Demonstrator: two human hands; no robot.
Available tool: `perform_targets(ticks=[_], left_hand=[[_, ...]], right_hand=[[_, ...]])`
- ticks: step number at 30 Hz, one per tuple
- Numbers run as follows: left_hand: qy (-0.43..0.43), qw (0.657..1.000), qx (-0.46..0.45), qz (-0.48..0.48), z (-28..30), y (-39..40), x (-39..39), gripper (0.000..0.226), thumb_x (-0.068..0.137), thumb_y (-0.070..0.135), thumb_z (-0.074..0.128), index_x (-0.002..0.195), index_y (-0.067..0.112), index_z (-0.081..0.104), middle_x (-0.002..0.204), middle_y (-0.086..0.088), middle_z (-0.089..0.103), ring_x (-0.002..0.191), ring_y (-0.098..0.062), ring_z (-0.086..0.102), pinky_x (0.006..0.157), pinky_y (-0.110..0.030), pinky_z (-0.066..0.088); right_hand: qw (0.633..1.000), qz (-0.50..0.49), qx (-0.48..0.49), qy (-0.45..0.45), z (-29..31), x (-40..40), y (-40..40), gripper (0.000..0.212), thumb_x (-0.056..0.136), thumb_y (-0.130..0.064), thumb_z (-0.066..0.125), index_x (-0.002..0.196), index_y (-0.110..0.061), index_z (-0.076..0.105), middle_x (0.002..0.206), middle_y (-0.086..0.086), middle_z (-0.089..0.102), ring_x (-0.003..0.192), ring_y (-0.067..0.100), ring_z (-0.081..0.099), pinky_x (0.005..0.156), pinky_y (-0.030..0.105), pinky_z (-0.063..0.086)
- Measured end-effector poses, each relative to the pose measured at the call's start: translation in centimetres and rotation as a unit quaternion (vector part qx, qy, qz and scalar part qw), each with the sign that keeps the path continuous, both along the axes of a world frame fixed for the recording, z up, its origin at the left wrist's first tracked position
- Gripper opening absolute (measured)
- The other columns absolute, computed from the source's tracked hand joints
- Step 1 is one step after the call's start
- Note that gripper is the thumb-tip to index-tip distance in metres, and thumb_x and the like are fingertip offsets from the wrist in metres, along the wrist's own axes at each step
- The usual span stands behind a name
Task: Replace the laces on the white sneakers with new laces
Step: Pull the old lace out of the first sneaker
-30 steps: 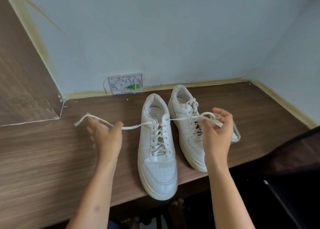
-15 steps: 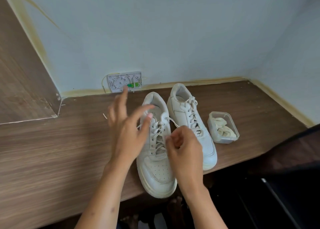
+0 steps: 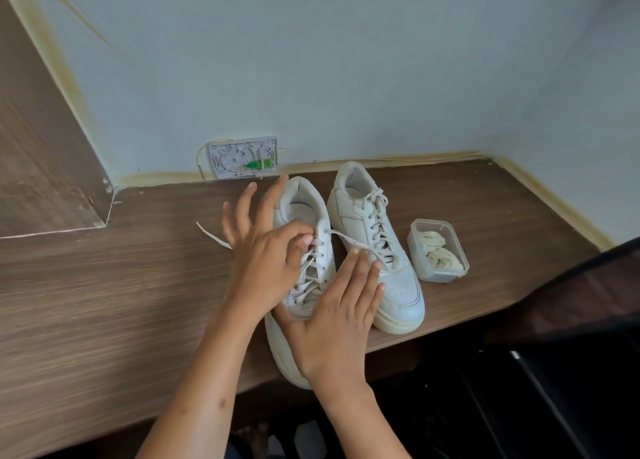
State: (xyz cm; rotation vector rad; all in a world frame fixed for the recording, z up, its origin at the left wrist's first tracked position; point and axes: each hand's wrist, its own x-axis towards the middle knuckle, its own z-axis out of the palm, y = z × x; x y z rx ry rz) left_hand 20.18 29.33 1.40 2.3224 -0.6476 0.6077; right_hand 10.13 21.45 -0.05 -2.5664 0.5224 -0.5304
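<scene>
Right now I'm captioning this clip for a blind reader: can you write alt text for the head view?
A left hand pinches the lace at the top eyelets of the nearer white sneaker while the right hand rests flat on its front. A second laced sneaker and a clear tub of laces sit to the right on the wooden desk.

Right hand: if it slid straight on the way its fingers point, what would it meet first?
Judging by this view, the right hand, fingers straight, points up and right across the near sneaker. It would likely first meet the loose lace end, then the far sneaker. Depth is unclear.
</scene>
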Motion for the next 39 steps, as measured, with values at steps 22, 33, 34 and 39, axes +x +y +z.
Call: perform_targets(ticks=[22,33,34,39], left_hand=[[-0.098,0.989,-0.064,0.093,1.1,0.8,-0.4,0.004,0.076,0.032,0.079,0.076,0.035,0.075,0.130,0.013,0.060,0.123,-0.027,0.042,0.111,-0.057,0.020],[-0.080,0.981,-0.050,0.168,1.6,2.2,-0.5,0.028,0.082,0.060,0.065,0.087,0.035,0.076,0.134,0.009,0.058,0.119,-0.031,0.041,0.104,-0.049,0.026],[-0.087,0.985,-0.016,0.150,1.4,1.6,-0.6,0.030,0.080,0.062,0.066,0.087,0.035,0.077,0.135,0.009,0.058,0.120,-0.030,0.041,0.106,-0.052,0.025],[-0.123,0.985,0.017,0.123,0.7,0.8,-0.5,0.007,0.079,0.037,0.078,0.079,0.031,0.078,0.130,0.010,0.062,0.122,-0.028,0.042,0.109,-0.061,0.022]], right_hand=[[0.996,0.009,0.001,0.089,0.9,0.8,-0.3,0.117,0.077,-0.087,0.027,0.154,-0.010,-0.016,0.157,0.014,-0.032,0.137,0.022,-0.045,0.114,0.042,-0.027],[0.997,0.010,-0.002,0.073,0.8,0.9,-0.3,0.117,0.077,-0.084,0.033,0.154,-0.011,-0.016,0.157,0.011,-0.034,0.137,0.022,-0.045,0.113,0.042,-0.029],[0.997,0.009,-0.001,0.073,0.9,0.9,-0.3,0.117,0.077,-0.085,0.032,0.154,-0.011,-0.015,0.157,0.011,-0.033,0.138,0.022,-0.044,0.113,0.043,-0.028],[0.997,0.010,-0.003,0.082,1.0,0.9,-0.2,0.118,0.075,-0.087,0.028,0.154,-0.012,-0.017,0.157,0.010,-0.034,0.137,0.022,-0.045,0.113,0.042,-0.029]])
